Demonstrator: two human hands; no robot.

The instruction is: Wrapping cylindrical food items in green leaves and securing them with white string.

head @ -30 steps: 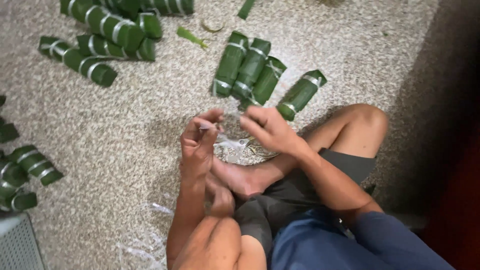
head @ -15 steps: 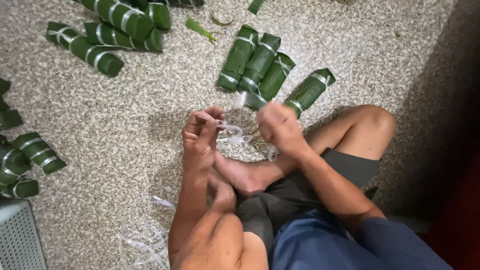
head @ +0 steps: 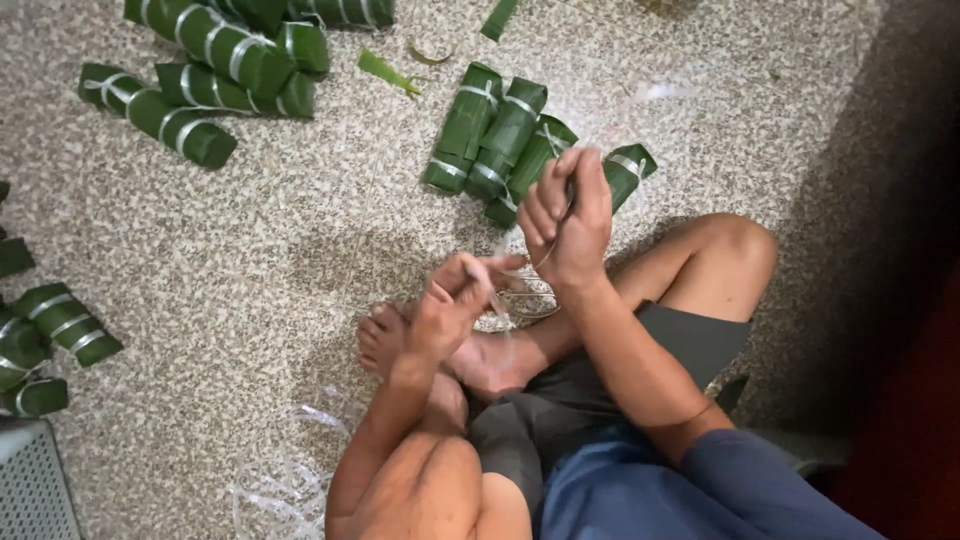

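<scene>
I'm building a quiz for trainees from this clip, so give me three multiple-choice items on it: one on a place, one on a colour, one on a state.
1. Where do the four bundled rolls lie?
A. on the speckled floor
B. on a table
C. in a basket

2. What colour are the rolls' wrappings?
A. brown
B. green
C. red

3. What is the right hand doing?
A. lying flat
B. gripping a thin pale string
C. holding a knife

Key: 1 A, they rest on the floor ahead of the knees; 2 B, leaf-green; 3 B, fingers closed on string that runs toward the left hand.
</scene>
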